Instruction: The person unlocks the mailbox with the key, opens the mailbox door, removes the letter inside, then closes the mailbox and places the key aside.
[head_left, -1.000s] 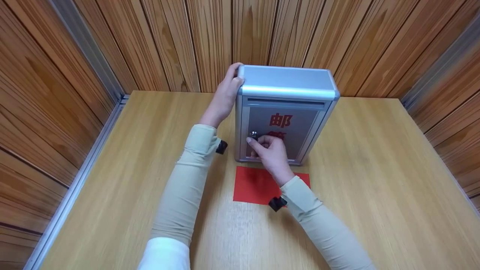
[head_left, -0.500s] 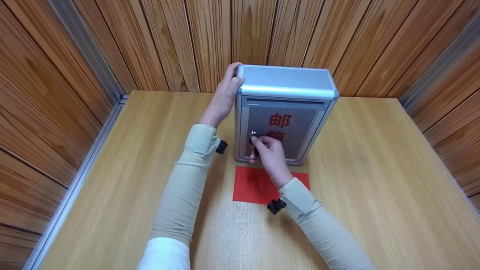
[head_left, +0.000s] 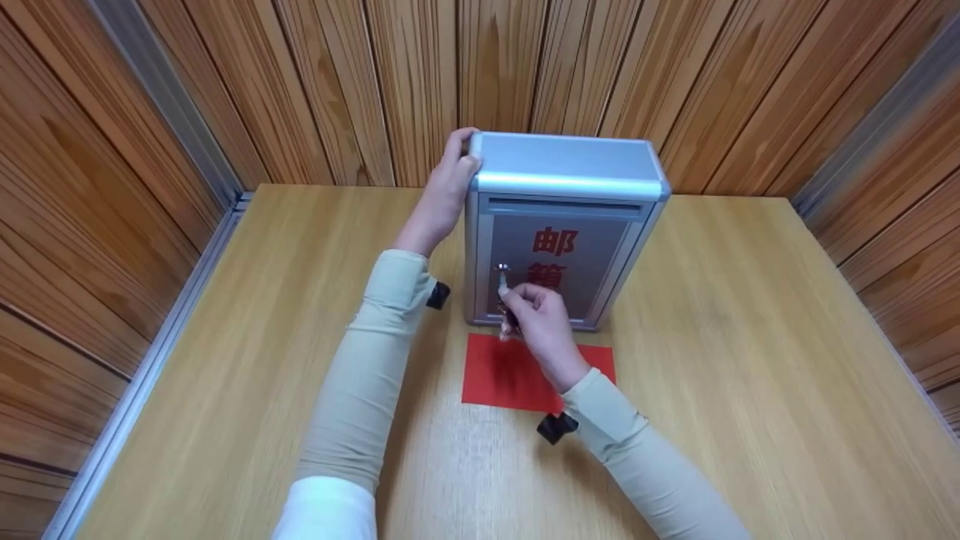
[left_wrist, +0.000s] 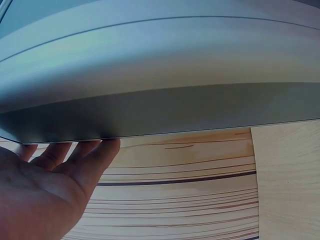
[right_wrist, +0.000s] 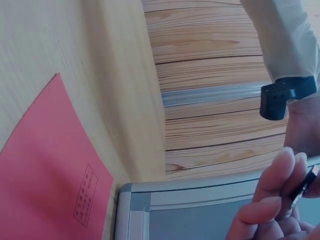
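Observation:
A silver mailbox [head_left: 566, 159] with red characters and a top slot stands upright at the table's back. My left hand [head_left: 439, 196] grips its upper left corner; in the left wrist view, that hand's fingertips [left_wrist: 107, 146] meet the box's back edge. My right hand [head_left: 549, 324] pinches a small key [head_left: 503, 280] in front of the door. The silver blade shows just below the round lock [head_left: 502, 267]. From the right wrist, the key's dark head [right_wrist: 304, 186] appears between finger and thumb, partly hidden by the fingers.
A red envelope [head_left: 491, 379] lies flat on the wooden table [head_left: 720, 375] before the mailbox, partly under my right wrist. Printed marks show on it in the right wrist view. Wood-panelled walls [head_left: 495, 67] rise at the back and both sides.
My right hand has drawn slightly down and away from the lock with the key, so the blade and more of the red lettering now show. The left hand keeps its hold.

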